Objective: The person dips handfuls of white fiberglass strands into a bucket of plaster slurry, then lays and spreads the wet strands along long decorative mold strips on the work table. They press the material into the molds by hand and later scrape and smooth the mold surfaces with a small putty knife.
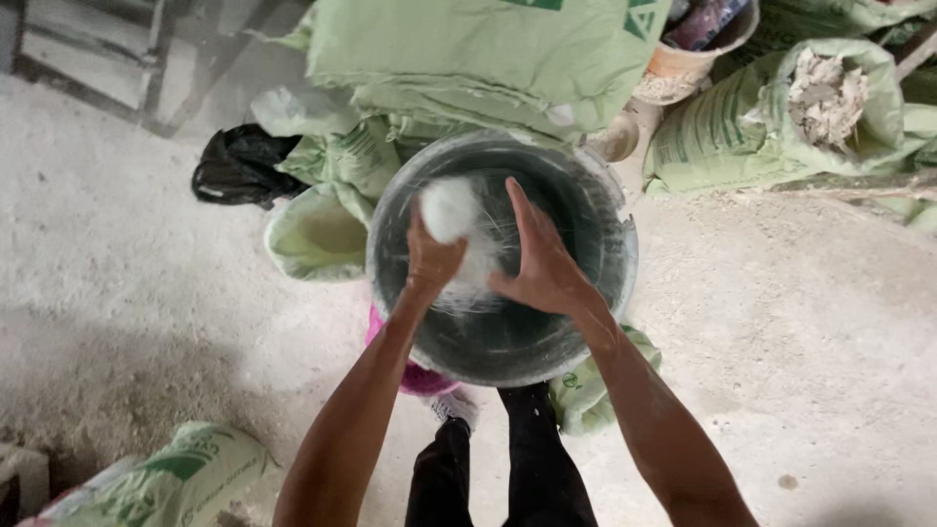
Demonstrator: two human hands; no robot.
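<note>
Centrally in the frame, a white fibrous wad (pixel 451 210) sits pinched in the closed fingers of the left hand (pixel 431 256), with loose strands trailing toward the right hand (pixel 542 263), whose fingers are spread flat and grip nothing; both hover over a dark round bucket (pixel 595 210) on the dusty floor (pixel 146 293), with green sacks (pixel 468 59) stacked above it and a black bag (pixel 239 166) at upper left

Two hands (pixel 434 256), one dark bucket (pixel 586 195), one white fibre wad (pixel 449 210).

Bucket (pixel 586 322) centre, sacks (pixel 468 59) behind, bag (pixel 239 166) left, both hands (pixel 542 268) w/ fibre wad (pixel 451 210) inside
</note>
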